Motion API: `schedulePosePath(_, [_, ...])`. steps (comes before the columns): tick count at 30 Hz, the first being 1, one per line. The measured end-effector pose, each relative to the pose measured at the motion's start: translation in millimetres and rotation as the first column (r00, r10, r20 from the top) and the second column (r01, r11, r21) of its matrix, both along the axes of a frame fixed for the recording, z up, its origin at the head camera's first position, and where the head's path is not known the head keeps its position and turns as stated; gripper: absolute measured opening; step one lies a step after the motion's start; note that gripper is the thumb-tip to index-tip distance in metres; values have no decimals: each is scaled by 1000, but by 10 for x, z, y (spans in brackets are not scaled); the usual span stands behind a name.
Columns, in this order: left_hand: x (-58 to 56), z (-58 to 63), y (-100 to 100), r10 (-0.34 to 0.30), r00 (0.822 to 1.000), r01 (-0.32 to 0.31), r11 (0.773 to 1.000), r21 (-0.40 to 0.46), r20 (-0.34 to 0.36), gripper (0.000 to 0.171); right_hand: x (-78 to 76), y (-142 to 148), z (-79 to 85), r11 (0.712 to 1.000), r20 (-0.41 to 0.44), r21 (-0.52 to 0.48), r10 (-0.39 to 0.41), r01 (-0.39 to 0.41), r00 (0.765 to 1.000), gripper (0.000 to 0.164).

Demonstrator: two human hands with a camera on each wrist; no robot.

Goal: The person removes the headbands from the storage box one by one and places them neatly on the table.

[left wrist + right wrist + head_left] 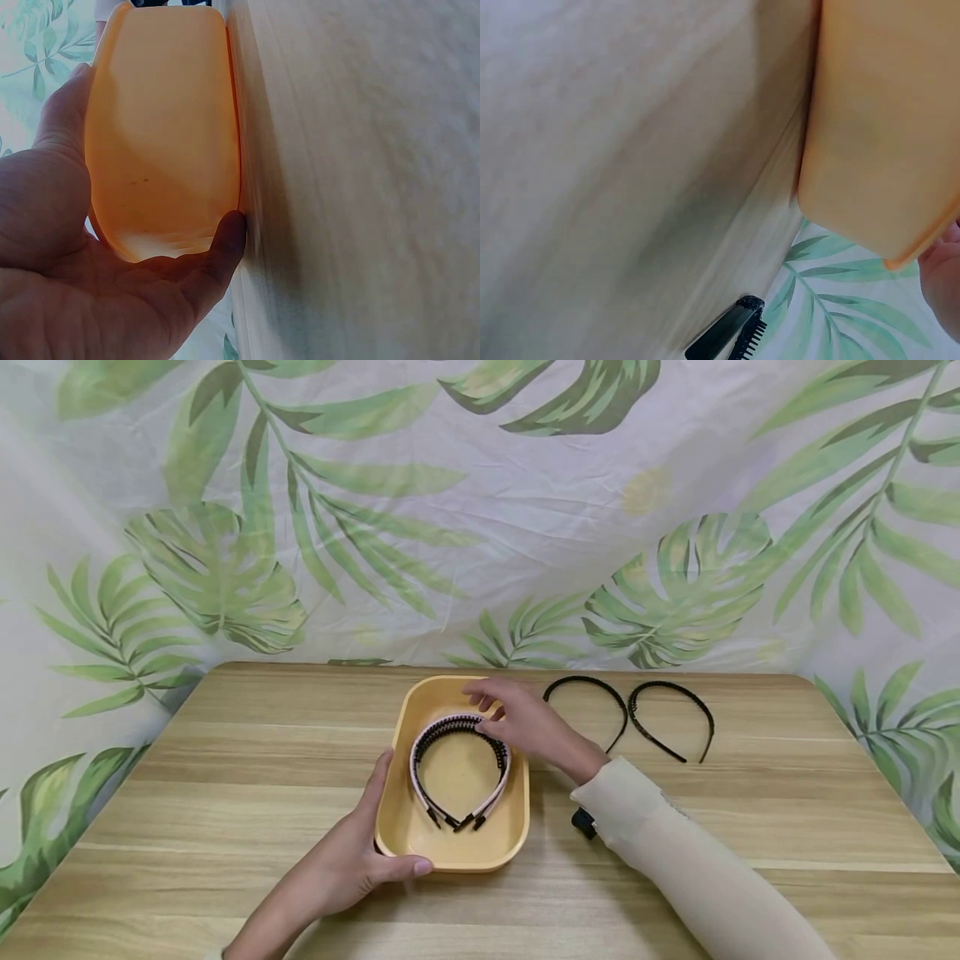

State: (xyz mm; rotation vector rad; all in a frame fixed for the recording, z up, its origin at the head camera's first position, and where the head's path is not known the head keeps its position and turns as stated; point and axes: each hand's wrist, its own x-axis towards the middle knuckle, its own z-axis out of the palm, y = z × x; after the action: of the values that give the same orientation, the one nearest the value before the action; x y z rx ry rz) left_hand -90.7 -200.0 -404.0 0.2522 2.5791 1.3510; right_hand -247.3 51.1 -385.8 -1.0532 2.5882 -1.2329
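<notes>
My left hand (348, 856) holds the yellow plastic box (517, 852) at its left side and near corner, thumb by the near rim. In the left wrist view, the left hand (105, 285) spans the box's wall (165, 127). Inside the box lie several nested headbands (414, 768), some black with teeth, some pale pink, tips toward me. Over the box's far right part is my right hand (521, 714), its fingers bent and spread from the thumb, which is at the headbands' top curve. Whether it touches them is hard to tell.
Two black headbands, a left one (621, 702) and a right one (708, 714), lie on the wooden table (262, 760) right of the box. A small black object (582, 823) shows by the right sleeve. Behind the table hangs a leaf-patterned cloth (525, 527).
</notes>
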Motion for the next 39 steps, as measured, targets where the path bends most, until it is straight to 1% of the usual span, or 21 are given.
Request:
schedulePosePath(6, [-4,3,-4,-5,1000,5,1000,9,-8,137,-19,-38,2,1000,-26,26,7,-6,1000,48])
schedulePosePath(11, [-1,1,-6,-9,1000,9,1000,6,-14,137,-59,-77,-7,996,-39,86,7,-4,999,50])
schedulePosePath(15, [-1,-1,-6,-3,1000,3,1000,-5,-15,137,-87,-90,-16,992,-64,128,11,-3,998,49])
schedulePosePath(22, [-6,-10,-5,-5,1000,5,1000,4,-8,137,-109,-93,-33,981,-113,195,30,-8,993,46])
schedulePosePath(28, [-12,-4,-13,-13,1000,14,1000,6,-17,137,-110,-106,-31,976,-137,215,43,-13,990,41])
schedulePosePath(31, [-12,-1,-16,-19,999,19,1000,3,-27,138,-113,-113,-31,974,-135,224,39,-8,990,40])
schedulePosePath(39, [-12,-2,-15,-18,1000,18,1000,-10,-22,139,-102,-131,-29,965,-148,260,20,20,989,38])
